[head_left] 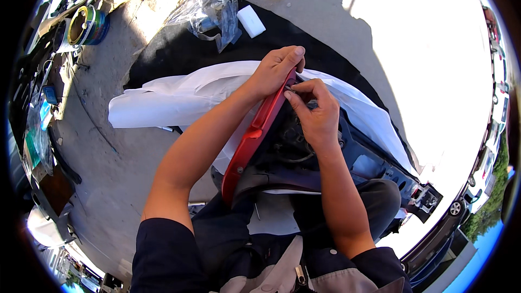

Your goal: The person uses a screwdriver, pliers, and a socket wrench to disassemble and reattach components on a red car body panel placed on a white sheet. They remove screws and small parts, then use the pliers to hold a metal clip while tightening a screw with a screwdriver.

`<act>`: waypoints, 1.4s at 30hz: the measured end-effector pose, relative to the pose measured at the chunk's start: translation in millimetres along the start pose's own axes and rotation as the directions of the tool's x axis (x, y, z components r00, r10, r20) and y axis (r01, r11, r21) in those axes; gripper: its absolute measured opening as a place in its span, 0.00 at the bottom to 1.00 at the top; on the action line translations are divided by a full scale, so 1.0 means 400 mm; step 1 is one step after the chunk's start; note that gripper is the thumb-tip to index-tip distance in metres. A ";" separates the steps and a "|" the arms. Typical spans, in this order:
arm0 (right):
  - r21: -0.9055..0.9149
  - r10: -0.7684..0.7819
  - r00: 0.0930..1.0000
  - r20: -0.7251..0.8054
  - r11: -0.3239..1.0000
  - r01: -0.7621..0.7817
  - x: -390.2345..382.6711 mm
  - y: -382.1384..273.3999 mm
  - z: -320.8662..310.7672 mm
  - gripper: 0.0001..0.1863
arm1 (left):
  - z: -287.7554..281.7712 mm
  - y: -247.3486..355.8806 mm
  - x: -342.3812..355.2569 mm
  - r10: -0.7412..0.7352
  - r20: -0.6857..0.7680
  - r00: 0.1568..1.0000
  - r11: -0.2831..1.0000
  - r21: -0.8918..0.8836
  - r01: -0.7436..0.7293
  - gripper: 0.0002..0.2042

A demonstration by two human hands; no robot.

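Note:
A long red, glossy car part (255,130) with a black underside stands on edge in front of me, running from near my lap to its far end. My left hand (275,70) is closed round that far end, thumb on top. Just to the right, my right hand (319,109) has thumb and forefinger pinched together at the part's dark inner edge. What lies between those fingertips is too small to make out. Below the right hand sits a dark mechanism (293,140) with a cable, partly in shadow. My right knee is beside a dark metal and plastic frame (369,157).
White sheeting (163,103) lies under the part, over a black mat (168,54). Clear plastic film (220,16) and two white blocks (251,21) are on the far side. A bucket (87,25) stands at far left. Parked cars (485,168) line the right edge.

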State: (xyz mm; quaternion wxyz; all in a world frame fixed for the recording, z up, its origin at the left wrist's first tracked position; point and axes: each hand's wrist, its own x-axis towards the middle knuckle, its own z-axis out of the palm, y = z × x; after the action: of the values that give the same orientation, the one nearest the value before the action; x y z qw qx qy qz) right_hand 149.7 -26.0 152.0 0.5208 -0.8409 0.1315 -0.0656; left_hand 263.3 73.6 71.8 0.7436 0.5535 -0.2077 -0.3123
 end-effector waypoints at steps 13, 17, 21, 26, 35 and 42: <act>-0.088 0.052 0.998 -0.020 0.995 -0.053 0.001 -0.033 0.025 0.11 | 0.007 -0.015 -0.004 -0.015 -0.045 0.999 0.998 -0.059 0.012 0.23; -0.074 0.015 0.997 -0.078 0.997 -0.020 0.001 -0.026 0.050 0.13 | 0.006 -0.023 -0.005 -0.009 -0.067 0.998 0.999 -0.052 0.005 0.22; -0.178 -0.092 0.991 -0.100 0.981 0.073 0.002 -0.019 0.058 0.14 | 0.008 -0.023 -0.009 -0.020 -0.095 0.995 0.997 -0.074 0.013 0.21; -0.458 -0.166 0.986 0.029 0.874 0.161 0.019 -0.037 0.046 0.13 | 0.011 -0.003 -0.021 -0.046 -0.211 0.976 0.993 -0.118 0.022 0.20; -0.679 -0.288 0.923 0.255 0.626 0.383 0.067 -0.027 0.025 0.15 | -0.086 0.023 -0.152 -0.114 -0.465 0.878 0.993 -0.024 0.116 0.14; -0.707 -0.253 0.899 0.358 0.555 0.438 0.070 -0.040 0.011 0.22 | -0.135 0.066 -0.337 -0.170 -0.533 0.829 0.950 0.137 0.282 0.16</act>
State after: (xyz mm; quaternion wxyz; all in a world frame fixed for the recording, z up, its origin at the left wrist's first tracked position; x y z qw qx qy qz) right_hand 180.2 -23.8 163.6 0.0970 -0.9921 -0.0788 -0.0132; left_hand 207.7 209.7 85.7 0.6669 0.7125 0.0340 -0.2156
